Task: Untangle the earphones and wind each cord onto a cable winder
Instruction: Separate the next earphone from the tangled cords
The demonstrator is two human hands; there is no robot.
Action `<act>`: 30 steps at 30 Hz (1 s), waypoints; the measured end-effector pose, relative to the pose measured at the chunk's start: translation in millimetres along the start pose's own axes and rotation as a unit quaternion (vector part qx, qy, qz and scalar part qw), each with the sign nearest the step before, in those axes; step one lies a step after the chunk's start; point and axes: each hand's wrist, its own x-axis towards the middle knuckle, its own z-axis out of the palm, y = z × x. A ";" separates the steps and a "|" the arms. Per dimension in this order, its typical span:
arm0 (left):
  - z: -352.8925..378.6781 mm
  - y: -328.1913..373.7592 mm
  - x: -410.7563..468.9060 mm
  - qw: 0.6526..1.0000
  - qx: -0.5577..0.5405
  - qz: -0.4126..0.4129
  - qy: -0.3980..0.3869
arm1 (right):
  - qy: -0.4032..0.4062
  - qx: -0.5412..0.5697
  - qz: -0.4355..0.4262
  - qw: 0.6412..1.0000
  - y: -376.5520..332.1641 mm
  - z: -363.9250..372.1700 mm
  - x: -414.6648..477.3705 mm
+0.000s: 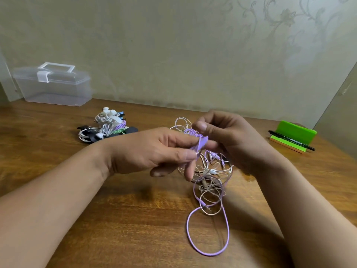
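At frame centre, the left hand (154,149) and right hand (228,140) each have a pinching grip on the purple cord (201,143). It is lifted off the surface (116,219), apparently so that its slack hangs clear of the tangle (210,176) directly below. A pile of wound earphones (107,125) sits apart at centre left, presumably finished work. A clear box (54,84) stands upper left.

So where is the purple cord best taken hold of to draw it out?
Probably the purple cord at its open loop flat on the table, from above, near side: there it runs alone, clear of the pinkish cords tangled further up.
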 end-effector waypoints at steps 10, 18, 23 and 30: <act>-17.7 -11.9 11.3 0.945 -0.122 0.078 0.293 | 0.027 -0.223 -0.005 0.975 6.4 22.4 0.1; -2.3 -12.8 14.2 0.951 0.072 0.002 0.301 | 0.032 -0.344 -0.048 0.937 3.3 30.2 -4.7; -4.6 -18.1 7.5 0.937 0.263 -0.038 0.225 | 0.087 -0.328 -0.072 0.938 -1.7 16.9 -4.8; -6.0 -5.6 3.7 0.988 0.091 -0.030 0.121 | 0.072 -0.150 -0.091 0.982 -8.2 11.4 -4.8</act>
